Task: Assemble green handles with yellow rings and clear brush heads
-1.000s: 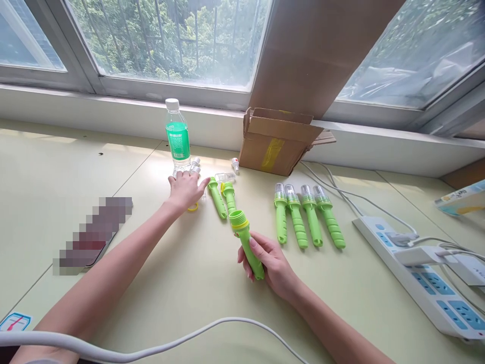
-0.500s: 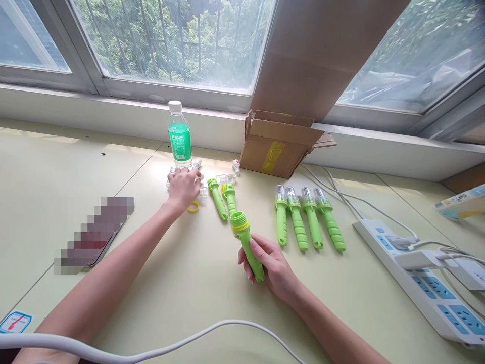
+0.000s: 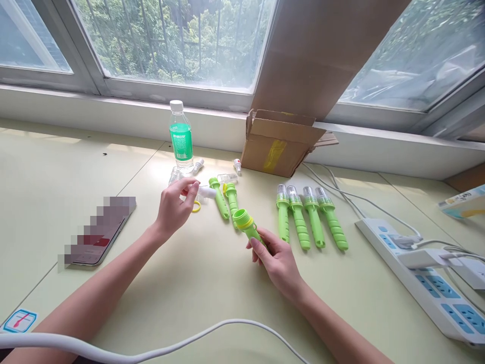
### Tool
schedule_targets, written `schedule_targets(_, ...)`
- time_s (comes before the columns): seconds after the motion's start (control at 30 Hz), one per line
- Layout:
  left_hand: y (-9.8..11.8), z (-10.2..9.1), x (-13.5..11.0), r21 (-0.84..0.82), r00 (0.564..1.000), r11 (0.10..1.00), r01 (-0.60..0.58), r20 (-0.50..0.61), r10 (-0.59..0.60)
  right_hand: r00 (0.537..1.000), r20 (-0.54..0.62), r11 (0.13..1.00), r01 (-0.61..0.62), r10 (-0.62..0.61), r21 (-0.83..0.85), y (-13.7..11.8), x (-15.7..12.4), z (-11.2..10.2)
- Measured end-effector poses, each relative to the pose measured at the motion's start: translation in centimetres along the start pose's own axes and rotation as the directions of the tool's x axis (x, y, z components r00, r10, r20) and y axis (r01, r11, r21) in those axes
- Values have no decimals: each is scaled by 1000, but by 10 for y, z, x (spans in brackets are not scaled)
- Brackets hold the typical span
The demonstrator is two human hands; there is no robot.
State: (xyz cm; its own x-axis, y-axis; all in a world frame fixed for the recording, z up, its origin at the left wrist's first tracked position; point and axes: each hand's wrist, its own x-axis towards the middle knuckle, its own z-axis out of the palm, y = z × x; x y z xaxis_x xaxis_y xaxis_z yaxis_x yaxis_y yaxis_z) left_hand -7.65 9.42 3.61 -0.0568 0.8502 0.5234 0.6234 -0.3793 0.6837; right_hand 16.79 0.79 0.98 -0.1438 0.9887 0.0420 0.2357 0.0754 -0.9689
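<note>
My left hand (image 3: 176, 207) pinches a small white lamp piece (image 3: 207, 192) above the table. In my right hand (image 3: 276, 257) is a green flashlight handle (image 3: 248, 227), its open threaded end tilted up to the left and a yellow ring round its neck. Two more green handles (image 3: 220, 198) lie just behind it, one with a yellow ring near its threads. A loose yellow ring (image 3: 196, 206) rests below the left fingers. Clear plastic caps (image 3: 227, 178) and other white lamp pieces (image 3: 237, 166) lie farther back. To the right, several capped green flashlights (image 3: 299, 220) form a row.
A water bottle (image 3: 181, 139) stands near the window, left of an open cardboard box (image 3: 280, 146). On the left lies a phone (image 3: 102, 242). A power strip (image 3: 417, 273) with plugged-in cables is on the right. One white cable (image 3: 212, 326) crosses the foreground.
My left hand has come back from beside the bottle, lifting a small white lamp piece. The green handle in my right hand has shifted slightly right and tilted more.
</note>
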Motion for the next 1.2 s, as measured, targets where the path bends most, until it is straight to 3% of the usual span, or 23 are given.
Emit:
schedule_targets(0.17, 16, -4, -14, -163, 997, 987, 17, 83, -4, 990, -48, 978, 120, -130, -168, 9, 1, 0)
schedule_targets(0.37, 26, 1, -26, -227, 973, 974, -19, 218, 70, 969, -19, 939, 233, -246, -254, 10, 1, 1)
schedule_targets(0.53, 27, 2, -27, -315, 947, 948, 43, 316, 62, 954, 43, 904, 296, -297, -309, 10, -1, 2)
schedule_targets(0.7, 23, 2, -27, -403, 895, 896, 184, 445, 16, 967, 14, 913, 243, -253, -327, 11, -3, 1)
schedule_targets(0.97, 24, 4, -31, -457, 904, 874, 164, 424, 52, 984, 136, 971, 141, -116, -192, 9, -3, -3)
schedule_targets(1.2, 27, 4, -32, -571, 881, 767, 292, 474, 17, 989, 104, 975, 124, -106, -183, 9, -2, -1)
